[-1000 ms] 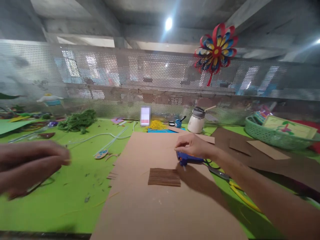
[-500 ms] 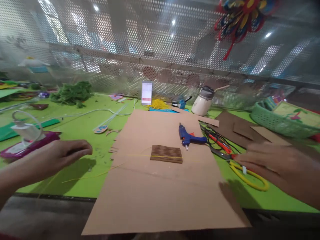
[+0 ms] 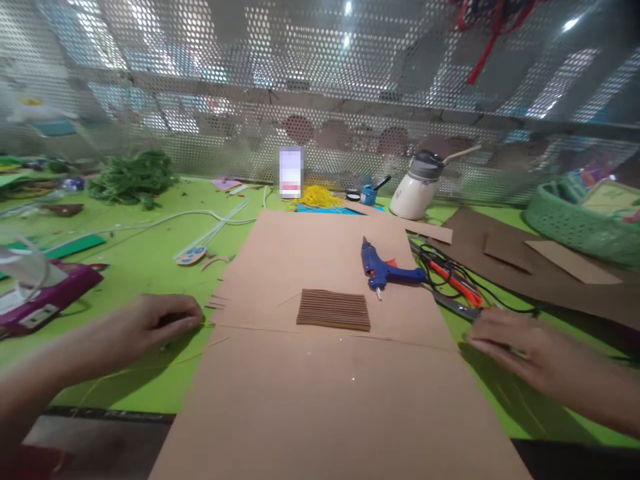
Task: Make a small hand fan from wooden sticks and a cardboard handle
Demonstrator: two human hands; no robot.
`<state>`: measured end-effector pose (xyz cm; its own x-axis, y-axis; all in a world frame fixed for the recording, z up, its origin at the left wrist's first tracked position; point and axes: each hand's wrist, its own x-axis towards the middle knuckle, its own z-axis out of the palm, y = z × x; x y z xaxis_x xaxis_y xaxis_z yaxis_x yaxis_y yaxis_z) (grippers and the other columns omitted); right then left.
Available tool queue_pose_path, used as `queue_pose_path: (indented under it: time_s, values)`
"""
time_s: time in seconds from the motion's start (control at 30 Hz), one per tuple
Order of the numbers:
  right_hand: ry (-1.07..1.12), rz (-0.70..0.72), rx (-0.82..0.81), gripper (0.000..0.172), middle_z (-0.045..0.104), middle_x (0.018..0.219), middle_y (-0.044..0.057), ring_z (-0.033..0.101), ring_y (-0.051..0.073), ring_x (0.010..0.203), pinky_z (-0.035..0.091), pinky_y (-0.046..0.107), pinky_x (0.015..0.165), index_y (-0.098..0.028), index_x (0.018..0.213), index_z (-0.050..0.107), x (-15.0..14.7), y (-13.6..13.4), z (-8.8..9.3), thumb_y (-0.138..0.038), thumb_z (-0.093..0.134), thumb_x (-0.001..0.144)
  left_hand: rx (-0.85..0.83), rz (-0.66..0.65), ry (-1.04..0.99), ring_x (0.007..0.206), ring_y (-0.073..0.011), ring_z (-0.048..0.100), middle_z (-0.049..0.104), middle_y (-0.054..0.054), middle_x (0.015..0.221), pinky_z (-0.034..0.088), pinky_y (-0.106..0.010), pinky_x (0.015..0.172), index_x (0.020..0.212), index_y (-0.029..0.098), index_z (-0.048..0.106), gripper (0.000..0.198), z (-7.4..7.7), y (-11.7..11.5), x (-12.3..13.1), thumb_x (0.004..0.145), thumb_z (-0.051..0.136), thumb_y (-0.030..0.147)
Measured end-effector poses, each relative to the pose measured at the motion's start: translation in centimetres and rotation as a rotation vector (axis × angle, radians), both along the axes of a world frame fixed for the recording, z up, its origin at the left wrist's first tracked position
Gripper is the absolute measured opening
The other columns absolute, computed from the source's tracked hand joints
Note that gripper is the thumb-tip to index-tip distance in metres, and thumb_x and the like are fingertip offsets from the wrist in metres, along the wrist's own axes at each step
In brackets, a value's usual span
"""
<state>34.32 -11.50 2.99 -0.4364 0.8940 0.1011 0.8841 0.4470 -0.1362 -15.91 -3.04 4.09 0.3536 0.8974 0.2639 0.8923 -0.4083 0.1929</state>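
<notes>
A thin yellow string point(image 3: 280, 329) stretches across the large cardboard sheet point(image 3: 330, 407) between my two hands. My left hand point(image 3: 170, 317) pinches its left end, beside the sheet's left edge. On the right, my right hand point(image 3: 515, 340) is closed on the other end, over the scissors point(image 3: 457, 305), whose handles are hidden by it. Just beyond the string, a small brown piece of ridged cardboard strips point(image 3: 333, 310) lies flat on the sheet. A blue glue gun point(image 3: 383, 270) rests behind it to the right.
An orange cutter point(image 3: 457, 283) and black cable lie right of the sheet. Further right are brown boards point(image 3: 460, 230) and a green basket point(image 3: 580, 223). A purple power strip point(image 3: 57, 297) stands left. A white jug point(image 3: 417, 187), yellow strands point(image 3: 320, 196) and a phone point(image 3: 291, 172) are behind.
My left hand has moved right, towards the sheet. My right hand has come down over the scissor handles. The string has shifted from across the ridged piece to in front of it.
</notes>
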Motion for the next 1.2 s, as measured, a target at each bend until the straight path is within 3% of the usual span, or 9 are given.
queue_pose_path:
  time_s: [0.1,0.13,0.23,0.37,0.57,0.7,0.87,1.03,1.2]
  values:
    - [-0.046,0.071,0.217,0.025,0.071,0.103,0.012,0.063,0.033,0.095,0.048,0.053,0.082,-0.024,0.091,0.074,-1.9,-0.4,0.2,-0.027,0.05,0.097,0.036,-0.052,0.035,0.081,-0.0204,0.053,0.058,-0.002,0.076,0.045,-0.029,0.076,0.091,0.023,0.071,0.037,1.5,0.1,0.9,0.09,0.051,0.053]
    - [-0.043,0.07,0.212,0.025,0.07,0.1,0.012,0.061,0.033,0.097,0.045,0.055,0.086,-0.023,0.092,0.073,-3.3,-0.3,0.5,-0.025,0.049,0.098,0.048,-0.077,0.043,0.083,-0.021,0.053,0.059,-0.003,0.079,0.045,-0.03,0.078,0.094,0.023,0.071,0.034,1.9,0.3,1.2,0.09,0.053,0.051]
    - [-0.02,0.123,0.071,0.027,0.062,0.086,0.01,0.056,0.027,0.085,0.045,0.044,0.075,-0.018,0.084,0.068,-7.9,0.3,1.4,-0.015,0.046,0.098,0.085,-0.194,0.067,0.085,-0.0216,0.052,0.06,-0.005,0.087,0.043,-0.032,0.078,0.094,0.024,0.072,0.026,2.3,0.6,2.4,0.092,0.053,0.041]
    - [-0.174,0.15,0.028,0.025,0.059,0.08,0.007,0.052,0.025,0.08,0.038,0.039,0.07,-0.018,0.074,0.062,-11.5,1.8,1.0,-0.01,0.051,0.095,0.043,-0.412,0.084,0.084,-0.0205,0.052,0.059,-0.007,0.093,0.04,-0.033,0.072,0.089,0.021,0.07,0.03,0.8,0.2,5.1,0.097,0.042,0.023]
    - [-0.194,0.108,-0.041,0.024,0.057,0.078,0.004,0.05,0.019,0.069,0.03,0.034,0.06,-0.018,0.075,0.06,-11.0,2.1,-0.2,-0.006,0.051,0.093,-0.036,-0.465,0.185,0.08,-0.0205,0.047,0.055,-0.005,0.08,0.038,-0.035,0.071,0.073,0.018,0.057,0.031,-1.2,-0.5,8.4,0.099,0.04,0.016]
    - [-0.19,0.1,-0.046,0.025,0.057,0.079,0.004,0.052,0.019,0.071,0.03,0.034,0.061,-0.017,0.076,0.061,-10.6,2.1,0.0,-0.003,0.049,0.092,-0.006,-0.503,0.245,0.079,-0.0216,0.046,0.054,-0.006,0.08,0.04,-0.037,0.076,0.073,0.019,0.055,0.027,-1.0,-1.0,8.6,0.094,0.042,0.01]
    - [-0.225,0.107,-0.064,0.023,0.057,0.081,0.004,0.052,0.02,0.072,0.029,0.035,0.062,-0.019,0.078,0.06,-11.3,2.2,0.2,-0.003,0.051,0.091,-0.022,-0.458,0.308,0.082,-0.0235,0.046,0.055,-0.007,0.087,0.041,-0.038,0.075,0.081,0.018,0.057,0.02,-0.7,-2.1,9.0,0.092,0.043,0.007]
    - [-0.23,0.131,-0.011,0.023,0.057,0.082,0.004,0.05,0.02,0.069,0.03,0.034,0.061,-0.018,0.079,0.059,-12.1,2.1,0.2,0.001,0.05,0.088,0.058,-0.455,0.375,0.076,-0.023,0.047,0.056,-0.007,0.079,0.041,-0.039,0.074,0.076,0.016,0.057,0.025,-1.2,-2.2,9.7,0.092,0.042,0.006]
    - [-0.126,0.108,-0.04,0.024,0.059,0.082,0.006,0.053,0.021,0.072,0.036,0.034,0.063,-0.018,0.075,0.057,-11.4,2.2,0.8,0.0,0.048,0.088,-0.06,-0.38,0.183,0.078,-0.0215,0.049,0.057,-0.007,0.084,0.041,-0.036,0.072,0.08,0.017,0.053,0.026,-1.3,-2.8,9.0,0.098,0.035,0.013]
